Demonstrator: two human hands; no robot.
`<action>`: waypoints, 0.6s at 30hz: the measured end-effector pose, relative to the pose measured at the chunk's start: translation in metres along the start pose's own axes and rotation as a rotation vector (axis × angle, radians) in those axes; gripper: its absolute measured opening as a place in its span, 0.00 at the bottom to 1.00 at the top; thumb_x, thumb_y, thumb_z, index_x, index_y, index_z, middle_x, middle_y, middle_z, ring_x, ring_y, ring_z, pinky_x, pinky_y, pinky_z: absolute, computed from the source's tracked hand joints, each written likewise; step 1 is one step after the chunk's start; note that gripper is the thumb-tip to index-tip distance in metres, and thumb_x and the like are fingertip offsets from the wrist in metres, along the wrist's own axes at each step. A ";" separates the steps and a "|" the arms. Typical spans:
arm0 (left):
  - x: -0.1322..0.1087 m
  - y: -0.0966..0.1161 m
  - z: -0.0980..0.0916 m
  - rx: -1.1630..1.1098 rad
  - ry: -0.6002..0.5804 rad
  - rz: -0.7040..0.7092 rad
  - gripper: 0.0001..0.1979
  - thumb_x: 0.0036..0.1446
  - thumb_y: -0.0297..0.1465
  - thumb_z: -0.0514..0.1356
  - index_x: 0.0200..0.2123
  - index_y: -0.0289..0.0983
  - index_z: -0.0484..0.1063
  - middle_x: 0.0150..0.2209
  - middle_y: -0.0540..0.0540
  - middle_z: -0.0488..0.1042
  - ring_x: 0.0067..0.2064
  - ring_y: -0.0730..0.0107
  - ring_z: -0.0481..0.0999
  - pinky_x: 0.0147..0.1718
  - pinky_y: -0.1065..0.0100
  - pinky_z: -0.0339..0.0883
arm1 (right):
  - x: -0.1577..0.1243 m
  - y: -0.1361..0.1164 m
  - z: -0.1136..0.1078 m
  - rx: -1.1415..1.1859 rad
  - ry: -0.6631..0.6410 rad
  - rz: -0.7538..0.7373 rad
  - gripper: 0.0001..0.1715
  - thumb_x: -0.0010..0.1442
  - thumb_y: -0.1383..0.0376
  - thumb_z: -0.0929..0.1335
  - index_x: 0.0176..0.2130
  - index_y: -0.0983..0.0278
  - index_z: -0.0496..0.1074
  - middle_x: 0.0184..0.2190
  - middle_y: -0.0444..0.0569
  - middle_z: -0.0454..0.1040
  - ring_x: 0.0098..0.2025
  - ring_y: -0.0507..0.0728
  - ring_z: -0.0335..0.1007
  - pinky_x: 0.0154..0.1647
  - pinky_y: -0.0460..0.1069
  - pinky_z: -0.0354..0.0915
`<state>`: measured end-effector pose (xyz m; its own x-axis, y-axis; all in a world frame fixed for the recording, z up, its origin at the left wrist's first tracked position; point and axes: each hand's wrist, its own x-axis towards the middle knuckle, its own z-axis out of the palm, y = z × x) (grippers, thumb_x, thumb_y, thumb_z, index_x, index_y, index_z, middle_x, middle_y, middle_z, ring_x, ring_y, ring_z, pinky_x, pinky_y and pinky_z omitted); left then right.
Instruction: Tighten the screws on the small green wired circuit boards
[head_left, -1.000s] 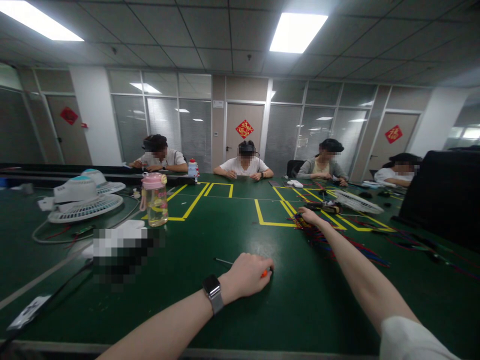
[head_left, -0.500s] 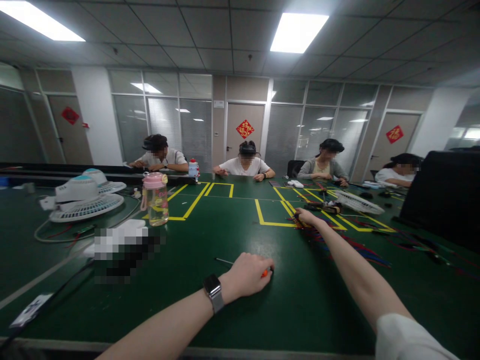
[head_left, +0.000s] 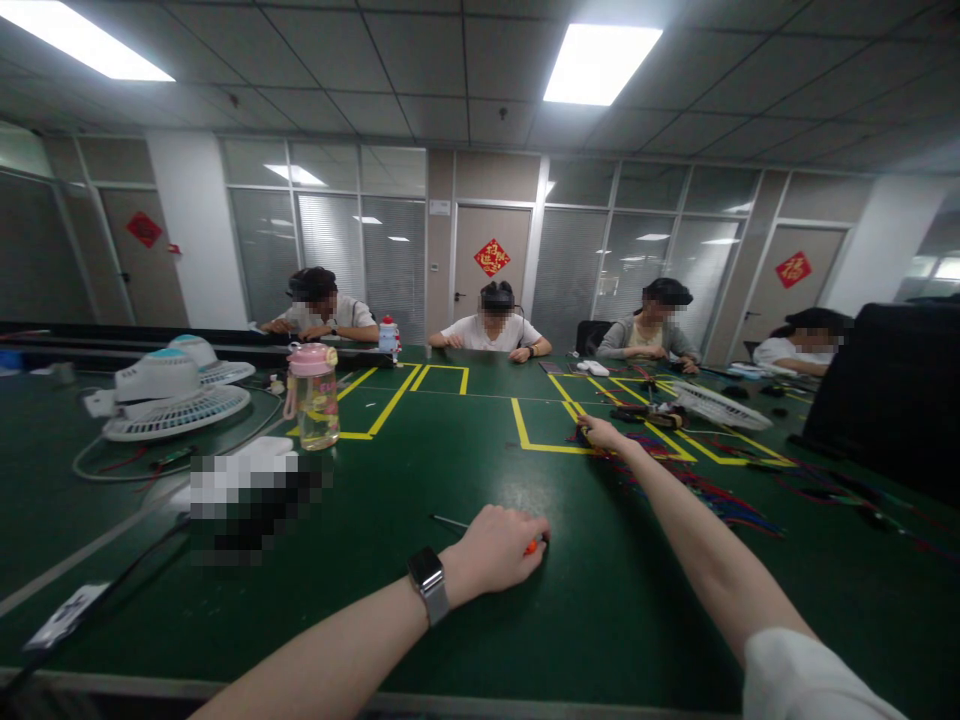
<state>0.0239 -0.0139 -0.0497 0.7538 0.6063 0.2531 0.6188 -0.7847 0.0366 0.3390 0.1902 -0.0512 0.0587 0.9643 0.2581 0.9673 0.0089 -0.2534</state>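
My left hand, with a watch on its wrist, rests on the green table closed around a screwdriver. The thin metal shaft sticks out to the left behind the hand, and a bit of orange handle shows under the fingers. Reaching far forward, my right hand is closed at the near edge of a yellow tape outline. Something small and dark is at its fingertips, too small to name. Beside and under that forearm lies a bundle of red and blue wires.
To the left stand a pink-lidded bottle and white fans. Tools and a white grille lie beyond my right hand. A black panel rises at the right. Several people sit across the table, one at the centre.
My right hand has shifted slightly left, with the forearm following. My left hand stays in place around the screwdriver.
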 end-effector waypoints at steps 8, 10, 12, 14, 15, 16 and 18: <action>0.000 0.000 0.000 0.001 -0.001 0.011 0.10 0.62 0.33 0.52 0.43 0.43 0.70 0.37 0.49 0.78 0.35 0.66 0.78 0.30 0.70 0.67 | 0.000 -0.012 -0.002 -0.015 -0.081 -0.057 0.17 0.66 0.62 0.66 0.53 0.64 0.68 0.52 0.53 0.69 0.49 0.59 0.70 0.49 0.58 0.69; 0.000 0.001 -0.002 0.004 -0.011 0.006 0.10 0.62 0.33 0.52 0.43 0.43 0.70 0.38 0.49 0.78 0.35 0.66 0.78 0.31 0.69 0.67 | 0.000 -0.015 -0.002 -0.029 -0.070 -0.055 0.18 0.66 0.62 0.66 0.54 0.64 0.67 0.53 0.53 0.69 0.50 0.59 0.70 0.50 0.59 0.68; -0.001 0.001 -0.003 0.005 -0.023 0.004 0.10 0.62 0.33 0.51 0.44 0.43 0.70 0.38 0.49 0.78 0.35 0.67 0.78 0.32 0.69 0.67 | 0.000 -0.019 -0.001 -0.061 -0.049 -0.036 0.19 0.66 0.61 0.66 0.54 0.64 0.67 0.53 0.53 0.69 0.51 0.60 0.69 0.51 0.60 0.67; -0.001 0.002 -0.004 0.003 -0.025 0.001 0.10 0.62 0.34 0.52 0.44 0.43 0.70 0.37 0.49 0.78 0.34 0.67 0.77 0.32 0.70 0.67 | 0.000 -0.024 -0.001 -0.105 -0.034 -0.013 0.19 0.66 0.61 0.66 0.54 0.64 0.67 0.53 0.53 0.69 0.51 0.60 0.68 0.51 0.60 0.67; -0.001 0.002 -0.004 0.002 -0.022 -0.001 0.10 0.62 0.34 0.52 0.44 0.43 0.70 0.36 0.49 0.78 0.34 0.67 0.77 0.31 0.70 0.67 | 0.000 -0.027 0.000 -0.127 -0.031 -0.006 0.18 0.65 0.60 0.66 0.53 0.64 0.67 0.53 0.53 0.69 0.51 0.60 0.68 0.51 0.60 0.67; -0.001 0.002 -0.005 0.001 -0.016 -0.002 0.10 0.62 0.33 0.52 0.43 0.43 0.70 0.36 0.50 0.78 0.33 0.67 0.77 0.31 0.70 0.67 | 0.000 -0.030 0.001 -0.147 -0.031 -0.003 0.18 0.65 0.60 0.66 0.53 0.64 0.68 0.53 0.53 0.68 0.51 0.60 0.68 0.51 0.60 0.67; -0.001 0.003 -0.004 0.002 -0.009 -0.003 0.10 0.62 0.33 0.52 0.43 0.43 0.71 0.35 0.50 0.78 0.33 0.67 0.77 0.30 0.71 0.66 | 0.000 -0.037 0.003 -0.180 -0.032 0.000 0.17 0.65 0.60 0.66 0.53 0.64 0.68 0.53 0.53 0.68 0.51 0.60 0.68 0.51 0.60 0.67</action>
<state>0.0237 -0.0171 -0.0456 0.7538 0.6099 0.2446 0.6217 -0.7825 0.0353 0.3025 0.1907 -0.0451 0.0535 0.9724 0.2273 0.9960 -0.0358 -0.0814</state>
